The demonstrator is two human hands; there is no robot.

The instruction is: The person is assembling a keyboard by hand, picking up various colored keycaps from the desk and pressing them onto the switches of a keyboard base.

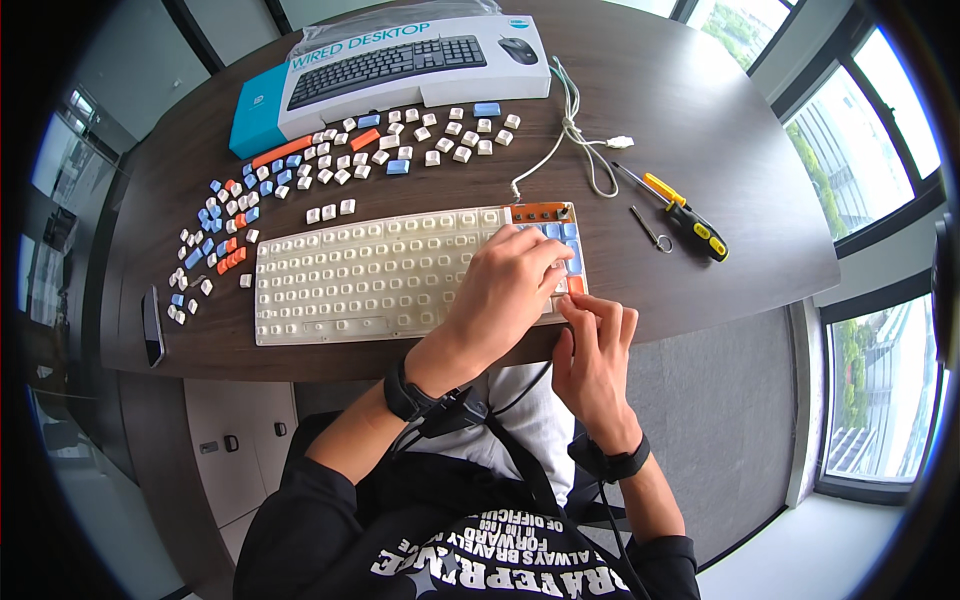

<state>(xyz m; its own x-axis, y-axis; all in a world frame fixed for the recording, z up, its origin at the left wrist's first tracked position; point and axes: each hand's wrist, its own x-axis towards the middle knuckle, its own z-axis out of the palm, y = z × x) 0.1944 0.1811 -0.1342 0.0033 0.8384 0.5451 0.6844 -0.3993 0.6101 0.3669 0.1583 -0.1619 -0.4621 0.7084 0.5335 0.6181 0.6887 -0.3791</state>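
Note:
A pale keyboard [375, 270] lies at the table's front edge, most of its keycaps off and its cream key domes bare. Blue keycaps [571, 247] and orange keycaps [575, 285] sit on its number pad at the right end. My left hand [508, 285] rests over that pad, fingers curled together and fingertips down among the keys. At the keyboard's lower right corner, my right hand [597, 350] has its thumb and fingers pinched close to the orange keycap. Whatever either hand's fingertips hold is hidden.
Loose white, blue and orange keycaps [388, 142] spread behind and left of the keyboard. A keyboard box [400, 75] stands at the back, beside a white cable [570, 125]. Rightward lie a yellow-black screwdriver [700, 230] and a ring-ended tool [650, 229]. A phone [152, 325] lies far left.

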